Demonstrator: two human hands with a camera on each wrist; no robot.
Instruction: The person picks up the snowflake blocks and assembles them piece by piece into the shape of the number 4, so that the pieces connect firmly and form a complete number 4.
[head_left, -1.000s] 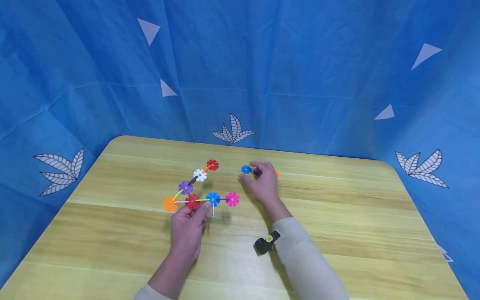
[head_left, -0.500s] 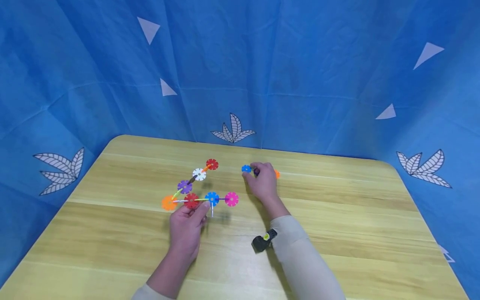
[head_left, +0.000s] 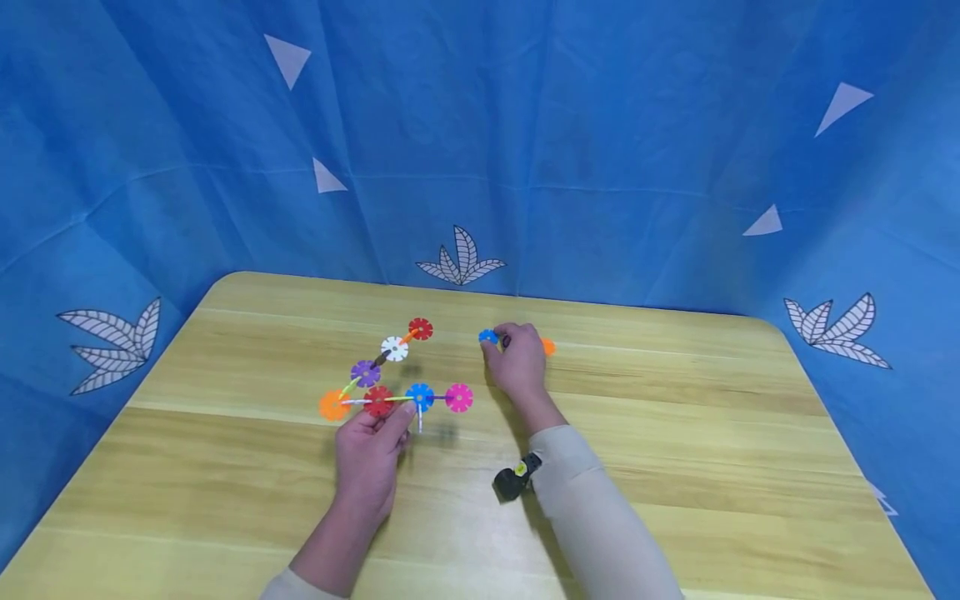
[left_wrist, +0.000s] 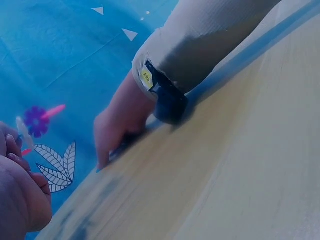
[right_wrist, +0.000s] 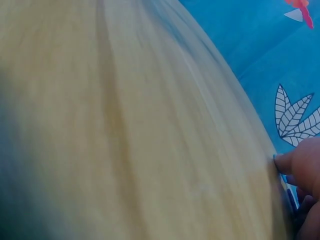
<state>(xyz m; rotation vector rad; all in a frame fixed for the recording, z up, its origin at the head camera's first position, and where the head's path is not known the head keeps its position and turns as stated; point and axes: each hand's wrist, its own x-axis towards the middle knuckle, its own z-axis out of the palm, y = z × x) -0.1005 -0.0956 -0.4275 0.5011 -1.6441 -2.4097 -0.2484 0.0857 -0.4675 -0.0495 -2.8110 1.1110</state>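
My left hand point(head_left: 365, 471) grips an angled chain of notched plastic snowflake discs above the table, thumb near the blue disc point(head_left: 420, 397) and fingers below the red disc point(head_left: 378, 402). A pink disc point(head_left: 459, 397) forms the right end; an orange disc point(head_left: 334, 405) is at the corner. From there a purple disc point(head_left: 366, 373), a white disc point(head_left: 394, 348) and another red disc point(head_left: 421, 329) run up. Discs seen edge-on link them. At the far side, my right hand point(head_left: 521, 367) pinches a loose blue disc point(head_left: 488, 336) between thumb and finger. A dark piece shows partly behind its fingers.
An orange disc point(head_left: 549, 347) lies just right of the right hand, partly hidden. The wooden table point(head_left: 697, 433) ends at a blue curtain point(head_left: 622, 167). A black wrist camera point(head_left: 512, 482) hangs from the right sleeve.
My right thumb and finger have drawn together on the loose blue disc. The left hand keeps its hold on the chain; the whole view has shifted slightly.
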